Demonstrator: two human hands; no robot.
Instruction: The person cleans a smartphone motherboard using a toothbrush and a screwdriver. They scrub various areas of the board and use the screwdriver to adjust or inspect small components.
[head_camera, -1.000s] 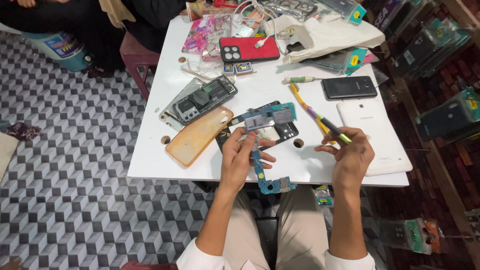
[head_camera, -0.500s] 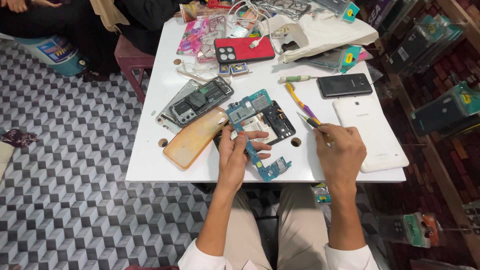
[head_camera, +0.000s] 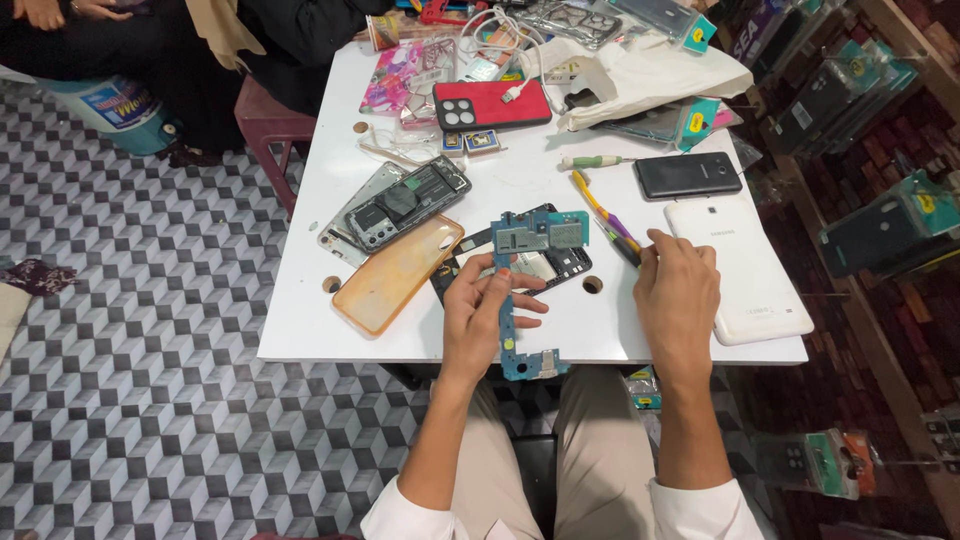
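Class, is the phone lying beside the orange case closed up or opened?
Opened: the phone beside the orange case lies on the table with its back cover off and its inner parts showing.

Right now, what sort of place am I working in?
Likely a phone repair stall: the left hand holds a bare circuit board, an opened phone lies on the white table, packaged accessories hang alongside.

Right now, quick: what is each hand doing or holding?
Left hand: closed on a blue circuit board, held upright over the table edge.
Right hand: closed on a yellow-purple tool.
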